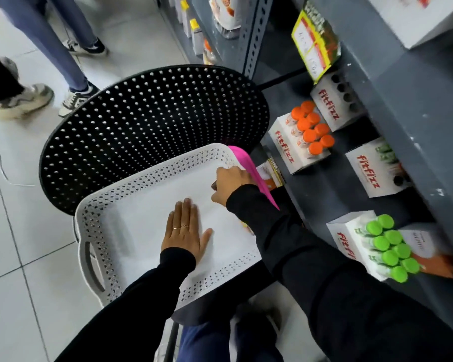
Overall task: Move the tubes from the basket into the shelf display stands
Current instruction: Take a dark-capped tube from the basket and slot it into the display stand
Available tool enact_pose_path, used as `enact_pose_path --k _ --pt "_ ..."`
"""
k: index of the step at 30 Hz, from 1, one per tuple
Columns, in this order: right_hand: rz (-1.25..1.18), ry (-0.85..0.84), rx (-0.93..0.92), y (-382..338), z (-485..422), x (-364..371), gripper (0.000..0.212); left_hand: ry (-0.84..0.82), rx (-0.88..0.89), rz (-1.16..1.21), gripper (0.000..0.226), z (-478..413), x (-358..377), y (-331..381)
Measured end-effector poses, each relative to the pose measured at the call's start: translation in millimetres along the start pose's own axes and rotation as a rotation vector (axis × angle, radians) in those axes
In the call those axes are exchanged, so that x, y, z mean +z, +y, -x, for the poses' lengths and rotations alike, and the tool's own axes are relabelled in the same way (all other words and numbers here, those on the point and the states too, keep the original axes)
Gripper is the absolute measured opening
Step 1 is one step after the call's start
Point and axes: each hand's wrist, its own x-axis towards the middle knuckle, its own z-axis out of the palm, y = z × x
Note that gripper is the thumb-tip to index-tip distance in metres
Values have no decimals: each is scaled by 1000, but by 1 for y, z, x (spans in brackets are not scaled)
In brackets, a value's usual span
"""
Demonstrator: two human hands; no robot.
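Observation:
A white perforated basket rests on a black perforated chair; its visible floor is bare white. My left hand lies flat and open on the basket floor, holding nothing. My right hand is curled at the basket's right rim, against a pink strip; what its fingers hold is hidden. A small yellow bit peeks out under my right sleeve. On the grey shelf, one white display stand holds orange-capped tubes, another green-capped tubes. A stand at the back shows empty holes.
A fourth stand sits deeper in the shelf between the orange and green ones. Two people's legs and shoes stand on the tiled floor to the left. A yellow price tag hangs on the shelf above. The shelf upright is close to the chair.

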Motion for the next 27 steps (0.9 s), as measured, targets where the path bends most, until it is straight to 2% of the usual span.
enact_pose_path --k 2,4,7,10,13,15,20,23,27 --pt "41 -86 -49 5 14 -21 10 24 10 21 84 0 2 -4" --pt "73 -136 -77 19 37 -48 6 24 4 60 90 2 -5 1" --pt "52 -183 -97 46 77 -93 11 112 -6 139 87 -7 -37 28" --pt "-91 -182 -65 72 127 -139 16 177 142 178 82 -26 -81 75" --pt "-95 -36 -15 90 176 -173 9 295 351 157 63 -45 -120 134" --pt "-55 117 33 101 207 -189 20 382 455 154 62 -50 -148 175" --pt "-28 390 217 135 279 -214 23 442 680 146 65 -34 -183 254" --pt "-36 462 290 149 314 -222 28 452 760 115 68 -21 -189 286" --pt "-47 486 333 165 348 -227 11 379 824 78 86 -6 -190 316"
